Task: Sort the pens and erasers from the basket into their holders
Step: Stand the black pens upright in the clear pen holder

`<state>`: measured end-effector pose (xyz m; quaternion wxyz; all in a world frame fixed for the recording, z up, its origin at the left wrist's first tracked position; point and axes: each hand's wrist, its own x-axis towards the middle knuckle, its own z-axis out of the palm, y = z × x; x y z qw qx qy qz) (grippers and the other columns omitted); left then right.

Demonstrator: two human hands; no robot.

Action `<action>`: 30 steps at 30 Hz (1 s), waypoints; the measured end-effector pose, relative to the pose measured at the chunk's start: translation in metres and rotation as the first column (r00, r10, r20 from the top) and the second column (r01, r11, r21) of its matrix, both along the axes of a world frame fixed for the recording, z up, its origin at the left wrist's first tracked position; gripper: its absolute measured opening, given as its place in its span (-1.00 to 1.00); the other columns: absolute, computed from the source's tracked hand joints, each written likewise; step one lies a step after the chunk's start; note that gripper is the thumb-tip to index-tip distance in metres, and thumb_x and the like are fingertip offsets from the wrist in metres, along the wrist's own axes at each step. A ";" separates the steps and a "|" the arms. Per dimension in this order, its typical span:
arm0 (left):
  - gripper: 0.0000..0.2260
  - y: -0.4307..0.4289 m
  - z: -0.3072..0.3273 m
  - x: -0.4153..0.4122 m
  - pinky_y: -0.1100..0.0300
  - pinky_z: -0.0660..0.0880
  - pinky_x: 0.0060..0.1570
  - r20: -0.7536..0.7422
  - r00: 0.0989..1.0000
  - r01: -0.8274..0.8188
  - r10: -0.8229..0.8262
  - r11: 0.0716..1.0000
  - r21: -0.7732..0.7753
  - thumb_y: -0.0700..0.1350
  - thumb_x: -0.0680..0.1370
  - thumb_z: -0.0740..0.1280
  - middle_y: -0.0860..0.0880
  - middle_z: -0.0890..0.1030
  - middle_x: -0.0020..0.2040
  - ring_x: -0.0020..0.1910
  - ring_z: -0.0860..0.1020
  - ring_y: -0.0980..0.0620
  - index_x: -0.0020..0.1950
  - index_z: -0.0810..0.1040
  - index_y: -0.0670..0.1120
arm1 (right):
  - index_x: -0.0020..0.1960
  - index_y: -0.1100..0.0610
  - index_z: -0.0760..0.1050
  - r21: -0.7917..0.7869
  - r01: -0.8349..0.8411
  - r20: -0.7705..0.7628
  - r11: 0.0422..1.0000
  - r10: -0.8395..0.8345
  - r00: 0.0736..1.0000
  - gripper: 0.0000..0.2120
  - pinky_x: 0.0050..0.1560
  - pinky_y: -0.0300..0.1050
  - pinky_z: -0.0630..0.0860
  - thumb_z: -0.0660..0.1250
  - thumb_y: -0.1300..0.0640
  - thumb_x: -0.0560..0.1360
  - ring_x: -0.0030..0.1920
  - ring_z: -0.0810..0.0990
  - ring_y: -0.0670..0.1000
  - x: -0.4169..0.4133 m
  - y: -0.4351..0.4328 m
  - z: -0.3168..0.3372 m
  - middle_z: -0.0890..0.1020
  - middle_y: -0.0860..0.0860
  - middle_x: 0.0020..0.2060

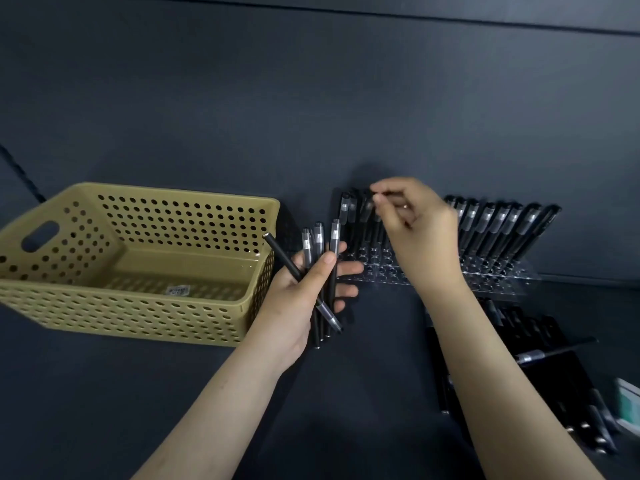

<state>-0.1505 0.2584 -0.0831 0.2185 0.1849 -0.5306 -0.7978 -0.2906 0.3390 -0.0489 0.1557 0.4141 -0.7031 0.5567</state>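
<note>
Over the clear holder [502, 276] on the counter [363, 393], the right hand [419, 237] pinches the top of a pen [366, 213] standing in a hole. Beside the basket [138, 306], the left hand [304, 289] grips 4 loose pens [320, 244]. The crossed one could slip out if that grip loosens.

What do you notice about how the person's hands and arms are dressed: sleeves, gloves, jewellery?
The left forearm and right forearm are bare: no sleeves, gloves or watch. The right hand wears a thin ring on one finger. The left hand shows no jewellery.
</note>
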 end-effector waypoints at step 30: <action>-0.72 -0.005 0.000 0.000 0.30 0.15 -0.61 0.094 0.995 -0.023 0.023 1.000 -0.008 0.05 0.58 0.23 0.03 0.42 -0.39 -0.56 0.22 0.13 0.14 0.47 -0.14 | 0.01 0.10 0.47 -0.355 -0.003 0.307 0.935 0.119 0.944 -0.88 -0.06 -0.13 0.58 0.30 0.30 0.56 -0.16 0.61 -0.01 -0.013 0.025 0.029 0.64 0.06 -0.14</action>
